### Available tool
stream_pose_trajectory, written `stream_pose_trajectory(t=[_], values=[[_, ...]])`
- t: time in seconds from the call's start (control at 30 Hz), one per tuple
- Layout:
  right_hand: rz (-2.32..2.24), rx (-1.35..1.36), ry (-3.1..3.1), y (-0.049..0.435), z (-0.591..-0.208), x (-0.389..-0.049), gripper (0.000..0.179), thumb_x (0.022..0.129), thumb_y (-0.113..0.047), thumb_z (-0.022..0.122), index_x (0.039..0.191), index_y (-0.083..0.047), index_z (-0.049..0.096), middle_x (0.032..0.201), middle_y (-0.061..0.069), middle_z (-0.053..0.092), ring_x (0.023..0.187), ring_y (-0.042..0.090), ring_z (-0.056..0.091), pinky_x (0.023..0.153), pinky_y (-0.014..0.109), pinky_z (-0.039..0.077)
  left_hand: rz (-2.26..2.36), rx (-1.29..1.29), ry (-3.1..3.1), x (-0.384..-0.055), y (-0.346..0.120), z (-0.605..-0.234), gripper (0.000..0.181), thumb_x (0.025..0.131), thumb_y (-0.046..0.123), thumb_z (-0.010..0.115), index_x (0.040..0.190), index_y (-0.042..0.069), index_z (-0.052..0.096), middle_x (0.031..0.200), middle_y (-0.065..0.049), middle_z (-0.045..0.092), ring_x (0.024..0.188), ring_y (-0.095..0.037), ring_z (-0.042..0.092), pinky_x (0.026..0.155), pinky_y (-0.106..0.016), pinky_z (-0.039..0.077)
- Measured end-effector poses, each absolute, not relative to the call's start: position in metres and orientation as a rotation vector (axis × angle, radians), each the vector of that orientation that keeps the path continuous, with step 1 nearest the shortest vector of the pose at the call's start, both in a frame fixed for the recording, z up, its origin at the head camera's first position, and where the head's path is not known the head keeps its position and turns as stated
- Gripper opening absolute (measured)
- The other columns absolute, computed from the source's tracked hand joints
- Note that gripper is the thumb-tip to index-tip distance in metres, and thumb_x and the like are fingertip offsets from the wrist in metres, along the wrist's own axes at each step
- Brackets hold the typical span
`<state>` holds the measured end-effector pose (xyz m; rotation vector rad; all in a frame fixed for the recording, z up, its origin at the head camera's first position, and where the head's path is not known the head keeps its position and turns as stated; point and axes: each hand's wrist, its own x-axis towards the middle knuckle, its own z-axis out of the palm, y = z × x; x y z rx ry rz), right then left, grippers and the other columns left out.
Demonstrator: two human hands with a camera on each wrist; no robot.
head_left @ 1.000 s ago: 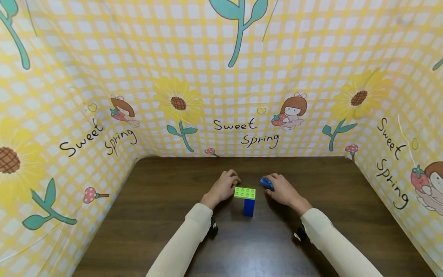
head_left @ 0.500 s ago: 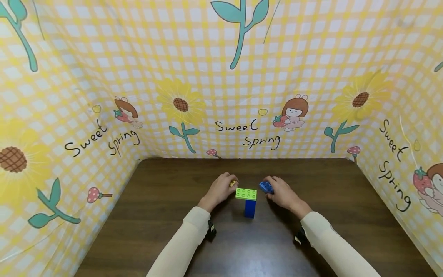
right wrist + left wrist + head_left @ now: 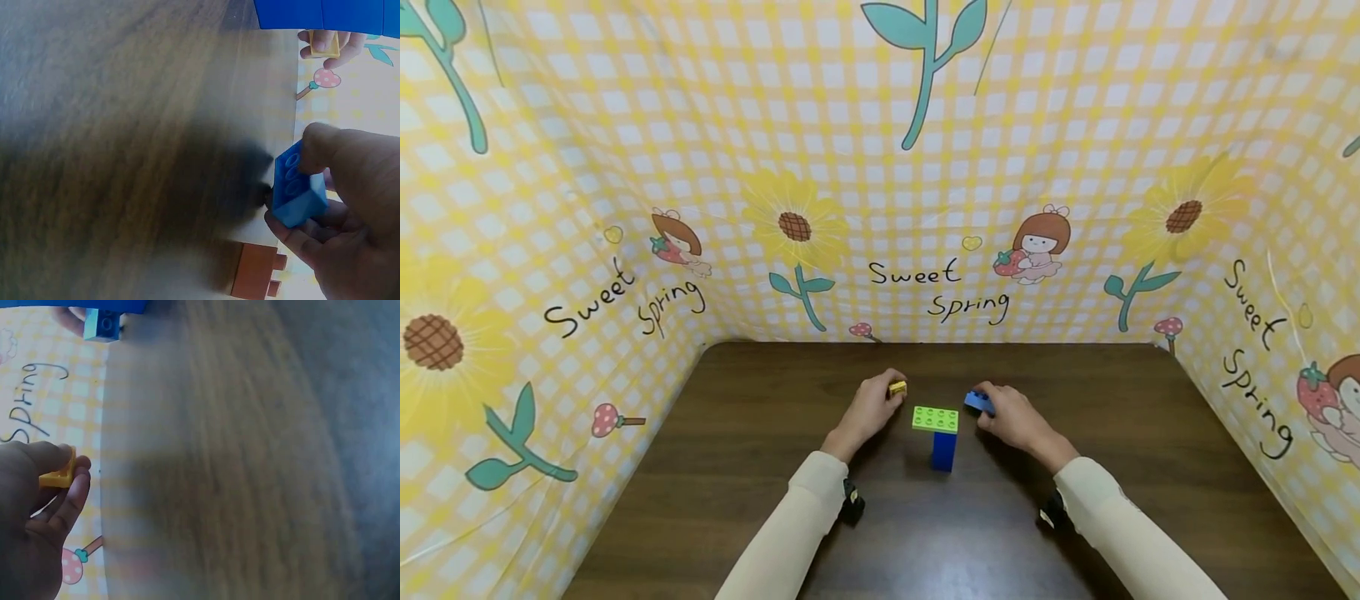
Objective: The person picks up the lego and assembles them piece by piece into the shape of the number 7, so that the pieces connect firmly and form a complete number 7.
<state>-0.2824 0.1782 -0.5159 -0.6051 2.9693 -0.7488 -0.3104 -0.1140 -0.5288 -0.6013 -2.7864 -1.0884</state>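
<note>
Head view: the yellow brick (image 3: 898,388) is held in the left hand (image 3: 867,408) and the blue brick (image 3: 978,402) in the right hand (image 3: 1017,418), past a blue column (image 3: 943,452) standing on the worktop (image 3: 917,542). The column is capped by a lime-green eight-stud plate (image 3: 936,418), long axis crosswise, overhung leftward. The plate is flanked by the bricks, yellow off its far left corner, blue off its right; neither hand is plainly nearer. Left wrist view: the grip is clamped on the yellow brick. Right wrist view: the blue brick is clamped between thumb and fingers, long axis directed roughly leftward; an orange-brown brick (image 3: 253,272) is noted nearby, its support unclear.
</note>
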Motion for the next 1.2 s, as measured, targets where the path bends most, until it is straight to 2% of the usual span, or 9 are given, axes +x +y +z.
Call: stream_pose_trajectory(t=[0.1, 0.2, 0.33, 0.5, 0.6, 0.73, 0.87, 1.0, 1.2], values=[[-0.824, -0.589, 2.958, 0.178, -0.511, -0.282, 0.043, 0.100, -0.012, 0.069, 0.141, -0.001, 0.061, 0.123, 0.020, 0.072, 0.093, 0.023, 0.064, 0.081, 0.042, 0.055, -1.134, -0.606, -2.742, -0.309, -0.117, -0.526, 0.023, 0.105, 0.011, 0.067, 0.127, 0.003, 0.067, 0.108, -0.011, 0.076, 0.094, -0.024, 0.071, 0.082, -0.040, 0.060], [-0.918, -0.566, 2.957, 0.177, -0.502, -0.280, 0.042, 0.102, -0.014, 0.068, 0.140, 0.000, 0.062, 0.121, 0.019, 0.074, 0.084, 0.020, 0.062, 0.074, 0.038, 0.052, -1.160, -0.637, -2.682, -0.306, -0.121, -0.521, 0.023, 0.105, 0.008, 0.066, 0.127, 0.001, 0.070, 0.111, -0.011, 0.070, 0.094, -0.022, 0.067, 0.082, -0.038, 0.057], [-0.999, -0.596, 2.999, 0.173, -0.485, -0.277, 0.040, 0.102, -0.014, 0.068, 0.140, -0.001, 0.064, 0.126, 0.018, 0.071, 0.093, 0.023, 0.066, 0.080, 0.042, 0.057, -1.219, -0.654, -2.582, -0.302, -0.125, -0.510, 0.028, 0.104, 0.007, 0.068, 0.130, 0.001, 0.072, 0.115, -0.013, 0.063, 0.092, -0.021, 0.061, 0.081, -0.033, 0.054], [-1.080, -0.671, 3.012, 0.168, -0.469, -0.272, 0.040, 0.101, -0.013, 0.069, 0.140, -0.002, 0.066, 0.130, 0.016, 0.067, 0.109, 0.029, 0.068, 0.093, 0.049, 0.058, -1.390, -0.588, -2.464, -0.294, -0.127, -0.494, 0.029, 0.097, 0.010, 0.077, 0.125, 0.004, 0.072, 0.109, -0.011, 0.072, 0.090, -0.019, 0.066, 0.079, -0.026, 0.057], [-1.130, -0.707, 3.007, 0.164, -0.461, -0.270, 0.040, 0.101, -0.012, 0.070, 0.140, -0.004, 0.066, 0.129, 0.015, 0.069, 0.109, 0.028, 0.068, 0.092, 0.047, 0.058, -1.476, -0.556, -2.388, -0.287, -0.127, -0.481, 0.027, 0.096, 0.012, 0.079, 0.121, 0.007, 0.073, 0.108, -0.011, 0.075, 0.092, -0.021, 0.071, 0.079, -0.025, 0.059], [-1.200, -0.751, 2.996, 0.159, -0.449, -0.265, 0.038, 0.102, -0.012, 0.070, 0.140, -0.006, 0.067, 0.131, 0.015, 0.070, 0.103, 0.024, 0.068, 0.086, 0.042, 0.058, -1.528, -0.584, -2.287, -0.277, -0.125, -0.466, 0.025, 0.095, 0.010, 0.080, 0.120, 0.008, 0.077, 0.112, -0.010, 0.072, 0.096, -0.025, 0.073, 0.083, -0.028, 0.061], [-1.270, -0.778, 2.975, 0.152, -0.436, -0.258, 0.037, 0.103, -0.013, 0.071, 0.139, -0.008, 0.068, 0.131, 0.015, 0.071, 0.096, 0.021, 0.066, 0.080, 0.037, 0.056, -1.553, -0.632, -2.224, -0.264, -0.121, -0.454, 0.023, 0.095, 0.010, 0.080, 0.118, 0.014, 0.078, 0.113, -0.007, 0.070, 0.097, -0.022, 0.073, 0.084, -0.030, 0.062], [-1.349, -0.798, 2.932, 0.145, -0.426, -0.251, 0.035, 0.103, -0.014, 0.071, 0.138, -0.009, 0.069, 0.130, 0.015, 0.073, 0.094, 0.020, 0.068, 0.078, 0.033, 0.057, -1.560, -0.668, -2.189, -0.253, -0.116, -0.447, 0.024, 0.095, 0.013, 0.081, 0.119, 0.016, 0.078, 0.111, -0.005, 0.073, 0.094, -0.020, 0.071, 0.082, -0.030, 0.061], [-1.422, -0.850, 2.898, 0.138, -0.419, -0.243, 0.034, 0.103, -0.013, 0.072, 0.137, -0.009, 0.070, 0.128, 0.015, 0.075, 0.101, 0.021, 0.073, 0.085, 0.040, 0.063, -1.581, -0.671, -2.159, -0.240, -0.110, -0.442, 0.023, 0.094, 0.014, 0.082, 0.116, 0.011, 0.075, 0.107, -0.005, 0.077, 0.095, -0.020, 0.072, 0.083, -0.028, 0.060]])
